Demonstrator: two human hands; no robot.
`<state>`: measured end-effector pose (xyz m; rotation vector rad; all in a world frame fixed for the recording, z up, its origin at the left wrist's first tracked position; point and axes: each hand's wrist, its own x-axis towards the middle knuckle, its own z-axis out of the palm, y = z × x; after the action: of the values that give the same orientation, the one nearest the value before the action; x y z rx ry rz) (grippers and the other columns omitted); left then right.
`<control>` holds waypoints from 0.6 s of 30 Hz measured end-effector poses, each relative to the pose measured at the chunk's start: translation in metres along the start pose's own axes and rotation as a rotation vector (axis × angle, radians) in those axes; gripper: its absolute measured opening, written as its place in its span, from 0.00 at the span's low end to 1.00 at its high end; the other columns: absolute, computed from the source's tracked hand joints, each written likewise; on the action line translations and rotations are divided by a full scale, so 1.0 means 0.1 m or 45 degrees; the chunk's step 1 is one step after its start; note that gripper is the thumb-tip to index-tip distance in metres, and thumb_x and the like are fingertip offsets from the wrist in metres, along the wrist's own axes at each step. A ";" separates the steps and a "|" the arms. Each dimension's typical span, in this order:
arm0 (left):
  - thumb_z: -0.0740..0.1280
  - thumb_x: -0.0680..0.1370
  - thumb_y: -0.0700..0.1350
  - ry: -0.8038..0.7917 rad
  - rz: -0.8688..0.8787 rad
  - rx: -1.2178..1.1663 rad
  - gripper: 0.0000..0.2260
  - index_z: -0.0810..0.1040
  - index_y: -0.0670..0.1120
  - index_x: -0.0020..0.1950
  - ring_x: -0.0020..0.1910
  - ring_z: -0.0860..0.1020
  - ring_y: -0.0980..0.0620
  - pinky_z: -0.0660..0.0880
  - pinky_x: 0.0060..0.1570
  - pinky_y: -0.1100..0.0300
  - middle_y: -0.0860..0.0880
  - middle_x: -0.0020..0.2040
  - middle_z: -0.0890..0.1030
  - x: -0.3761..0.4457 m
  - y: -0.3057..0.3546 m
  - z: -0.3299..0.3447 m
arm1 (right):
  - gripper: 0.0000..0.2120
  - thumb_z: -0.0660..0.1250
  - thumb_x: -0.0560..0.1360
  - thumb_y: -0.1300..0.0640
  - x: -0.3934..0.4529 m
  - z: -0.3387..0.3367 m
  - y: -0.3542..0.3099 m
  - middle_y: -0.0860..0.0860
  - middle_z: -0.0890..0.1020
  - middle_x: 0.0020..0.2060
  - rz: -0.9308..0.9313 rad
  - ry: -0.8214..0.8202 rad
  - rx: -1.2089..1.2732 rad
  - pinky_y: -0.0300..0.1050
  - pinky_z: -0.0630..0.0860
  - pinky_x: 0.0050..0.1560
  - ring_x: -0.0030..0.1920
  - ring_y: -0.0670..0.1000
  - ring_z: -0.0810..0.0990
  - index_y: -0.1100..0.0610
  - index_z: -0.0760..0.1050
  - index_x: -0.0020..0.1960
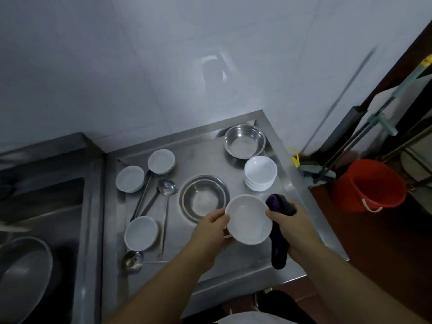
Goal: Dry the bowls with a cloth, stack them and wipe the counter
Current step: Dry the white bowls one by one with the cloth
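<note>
Your left hand [214, 226] grips the near-left rim of a white bowl [248, 219], held mouth-up above the steel counter [275, 256]. Your right hand [293, 230] grips the bowl's right rim together with a dark purple cloth [279, 242]. Just beyond the bowl stands a stack of white bowls [260, 173]; to its left lies a shallow steel dish [203, 197], then three upturned white bowls [141, 233] and ladles [166, 187].

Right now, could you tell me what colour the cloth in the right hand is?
Dark purple; the cloth shows only in the head view.
</note>
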<state>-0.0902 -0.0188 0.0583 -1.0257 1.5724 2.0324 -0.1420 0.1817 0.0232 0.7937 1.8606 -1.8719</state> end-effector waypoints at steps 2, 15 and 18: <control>0.65 0.85 0.43 -0.004 -0.040 0.021 0.08 0.84 0.52 0.59 0.58 0.84 0.40 0.85 0.55 0.47 0.45 0.58 0.86 0.10 -0.05 0.28 | 0.15 0.80 0.73 0.61 0.19 -0.23 0.03 0.59 0.84 0.52 0.035 0.048 0.006 0.66 0.85 0.52 0.49 0.63 0.86 0.49 0.78 0.53; 0.68 0.82 0.46 0.248 -0.111 0.417 0.06 0.83 0.49 0.57 0.51 0.83 0.44 0.83 0.52 0.47 0.45 0.54 0.85 1.22 -0.56 1.07 | 0.16 0.77 0.74 0.63 1.20 -0.89 0.20 0.53 0.82 0.47 0.216 0.062 -0.248 0.53 0.81 0.45 0.45 0.56 0.83 0.49 0.76 0.55; 0.70 0.80 0.46 0.284 -0.141 0.490 0.03 0.83 0.53 0.50 0.45 0.82 0.49 0.80 0.47 0.54 0.49 0.50 0.86 1.49 -0.61 1.07 | 0.18 0.77 0.74 0.61 1.40 -0.86 0.25 0.50 0.81 0.47 0.204 0.087 -0.316 0.47 0.76 0.41 0.44 0.52 0.82 0.50 0.74 0.58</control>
<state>-0.1817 0.0799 -0.0799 -1.1823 1.8776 1.5032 -0.2225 0.2820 -0.0813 0.8998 1.9593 -1.4999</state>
